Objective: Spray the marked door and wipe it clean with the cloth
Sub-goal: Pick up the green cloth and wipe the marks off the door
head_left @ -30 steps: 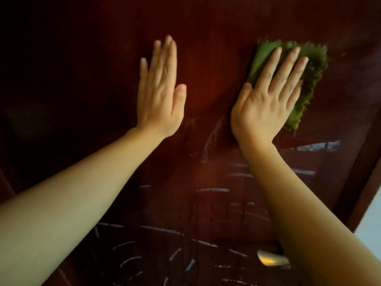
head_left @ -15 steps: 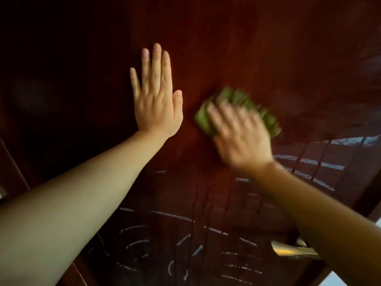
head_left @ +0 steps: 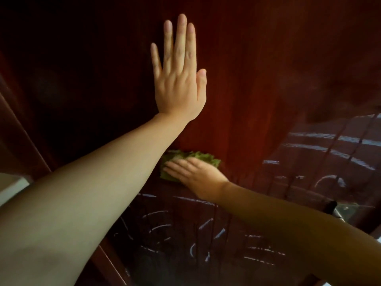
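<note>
A person's left hand (head_left: 179, 79) lies flat and open against a dark red-brown wooden door (head_left: 257, 69), fingers straight and together, grasping nothing and apparently bracing the body. The right hand (head_left: 195, 174), blurred by motion, presses a crumpled green cloth (head_left: 191, 158) against the door just below the left wrist, palm spread over the cloth rather than clenched around it.

White chalk-like marks (head_left: 321, 139) run in streaks across the right of the panel, and more white strokes (head_left: 158, 226) cover the lower panel beneath the cloth. Thin dark drips run down through them, which suggests the surface is wet. The upper panel around the left hand looks clear of marks, so the wiping seems roughly half done.

The risks lie in that wetness. With only a flat palm on the cloth, it could slide out from under the hand on the slick finish and drop. Drips could carry loosened white residue down into areas below, smearing rather than lifting it. A hard push could also swing the door if it is unlatched.

A metal fitting (head_left: 340, 211), possibly the door handle, glints at the right edge, though too dim to identify surely. A pale surface (head_left: 12, 186) shows beyond the dark frame on the left; the room is dim.
</note>
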Demonstrator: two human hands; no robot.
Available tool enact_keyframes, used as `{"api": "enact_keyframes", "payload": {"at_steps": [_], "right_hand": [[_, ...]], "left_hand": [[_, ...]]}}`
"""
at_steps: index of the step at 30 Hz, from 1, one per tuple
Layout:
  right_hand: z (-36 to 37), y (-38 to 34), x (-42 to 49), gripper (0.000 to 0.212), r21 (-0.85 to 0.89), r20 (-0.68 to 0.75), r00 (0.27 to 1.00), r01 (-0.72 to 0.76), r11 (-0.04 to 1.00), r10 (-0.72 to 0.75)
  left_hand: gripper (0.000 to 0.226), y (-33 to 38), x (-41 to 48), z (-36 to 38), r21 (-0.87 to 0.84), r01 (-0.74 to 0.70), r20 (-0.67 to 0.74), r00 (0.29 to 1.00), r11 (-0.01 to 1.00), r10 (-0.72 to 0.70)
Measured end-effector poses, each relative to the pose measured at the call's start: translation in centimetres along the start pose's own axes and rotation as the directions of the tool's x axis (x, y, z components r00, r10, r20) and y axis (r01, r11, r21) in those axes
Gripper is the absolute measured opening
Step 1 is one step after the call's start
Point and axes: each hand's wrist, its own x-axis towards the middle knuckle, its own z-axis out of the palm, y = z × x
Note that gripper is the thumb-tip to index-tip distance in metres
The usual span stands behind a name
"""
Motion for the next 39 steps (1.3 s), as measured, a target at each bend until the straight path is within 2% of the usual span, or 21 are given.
{"api": "enact_keyframes", "payload": {"at_steps": [3, 5, 6, 8, 10, 12, 13, 14, 15, 16, 19, 21, 22, 24, 29, 31, 33, 34, 35, 37, 39], "right_hand": [[-0.3, -1.9, 2.3, 0.077, 0.024, 0.073, 0.996, 0.039, 0.999, -0.041], [-0.6, -0.8, 1.0, 0.078, 0.092, -0.07, 0.982, -0.167, 0.982, 0.174], [-0.8, 0.4, -0.5, 0.077, 0.153, -0.147, 0.929, -0.318, 0.936, 0.34], [-1.2, 3.9, -4.9, 0.074, 0.221, -0.245, 0.701, -0.632, 0.743, 0.67], [-2.3, 7.8, -9.1, 0.075, 0.315, -0.244, 0.325, -0.865, 0.392, 0.914], [-3.4, 10.6, -10.7, 0.075, 0.413, -0.178, -0.054, -0.911, 0.024, 0.983], [-3.8, 11.1, -10.6, 0.075, 0.434, -0.161, -0.164, -0.898, -0.08, 0.973], [-4.1, 11.1, -10.0, 0.077, 0.44, -0.162, -0.187, -0.893, -0.099, 0.969], [-4.2, 10.8, -9.3, 0.078, 0.439, -0.18, -0.124, -0.898, -0.034, 0.976], [-4.1, 10.1, -8.5, 0.079, 0.428, -0.203, 0.005, -0.899, 0.093, 0.979], [-3.1, 8.1, -8.4, 0.072, 0.28, -0.296, 0.465, -0.793, 0.541, 0.834], [-2.6, 9.2, -10.5, 0.067, 0.206, -0.324, 0.577, -0.73, 0.651, 0.75], [-2.5, 10.2, -12.0, 0.067, 0.205, -0.319, 0.567, -0.741, 0.64, 0.759], [-2.4, 12.9, -15.6, 0.071, 0.24, -0.322, 0.428, -0.826, 0.511, 0.844], [-2.1, 18.6, -25.2, 0.073, 0.465, -0.198, -0.141, -0.885, -0.034, 0.97], [-1.3, 17.6, -25.7, 0.071, 0.514, -0.174, -0.231, -0.851, -0.111, 0.957], [-0.3, 15.4, -24.2, 0.072, 0.511, -0.171, -0.262, -0.848, -0.142, 0.95], [0.0, 13.9, -23.0, 0.074, 0.496, -0.168, -0.226, -0.861, -0.116, 0.959], [0.3, 12.4, -21.5, 0.077, 0.471, -0.17, -0.129, -0.882, -0.034, 0.977], [0.8, 9.3, -18.6, 0.081, 0.381, -0.204, 0.223, -0.879, 0.287, 0.953], [1.3, 7.1, -16.7, 0.075, 0.265, -0.263, 0.538, -0.758, 0.596, 0.801]], "left_hand": [[0.068, 0.0, -0.1, -0.2, 0.004, 0.0, 0.0, 1.0, 1.0, 0.0], [0.068, 0.2, 0.0, -0.3, 0.004, -0.012, -0.001, 1.0, 1.0, 0.012], [0.068, 0.3, 0.2, -0.4, 0.006, -0.013, -0.001, 1.0, 1.0, 0.013], [0.069, 0.7, 0.2, -0.6, -0.007, 0.0, 0.017, 1.0, 1.0, 0.0], [0.071, 1.1, 0.3, -0.6, -0.013, 0.008, 0.027, 1.0, 1.0, -0.008], [0.073, 1.4, 0.3, -0.8, -0.009, 0.011, 0.045, 0.999, 1.0, -0.011], [0.073, 1.5, 0.4, -0.8, -0.011, 0.022, 0.06, 0.998, 1.0, -0.021], [0.073, 1.5, 0.4, -0.9, -0.017, 0.037, 0.068, 0.997, 0.999, -0.036], [0.074, 1.7, 0.4, -1.0, -0.03, 0.05, 0.069, 0.996, 0.998, -0.048], [0.075, 2.2, 0.1, -1.2, -0.054, 0.044, 0.071, 0.997, 0.998, -0.04], [0.078, 5.8, -3.4, -0.9, -0.168, -0.086, 0.064, 0.993, 0.982, 0.098], [0.077, 8.3, -6.1, 0.3, -0.195, -0.076, 0.093, 0.991, 0.978, 0.096], [0.077, 9.1, -7.2, 1.0, -0.18, -0.038, 0.113, 0.992, 0.983, 0.059], [0.076, 9.6, -8.2, 2.1, -0.145, 0.023, 0.114, 0.993, 0.989, -0.007], [0.076, 10.1, -7.9, 2.1, -0.12, 0.068, 0.08, 0.995, 0.99, -0.059], [0.073, 10.2, -7.9, 2.1, -0.114, 0.072, 0.056, 0.996, 0.991, -0.066], [0.069, 10.1, -8.1, 2.3, -0.123, 0.07, 0.021, 0.997, 0.99, -0.068], [0.068, 10.0, -8.1, 2.4, -0.133, 0.069, 0.011, 0.998, 0.989, -0.068], [0.068, 10.0, -8.2, 2.4, -0.136, 0.069, 0.006, 0.998, 0.988, -0.069], [0.068, 10.0, -8.0, 2.4, -0.13, 0.07, 0.006, 0.998, 0.989, -0.07], [0.069, 9.8, -8.0, 2.3, -0.129, 0.071, 0.012, 0.997, 0.989, -0.07]]}}
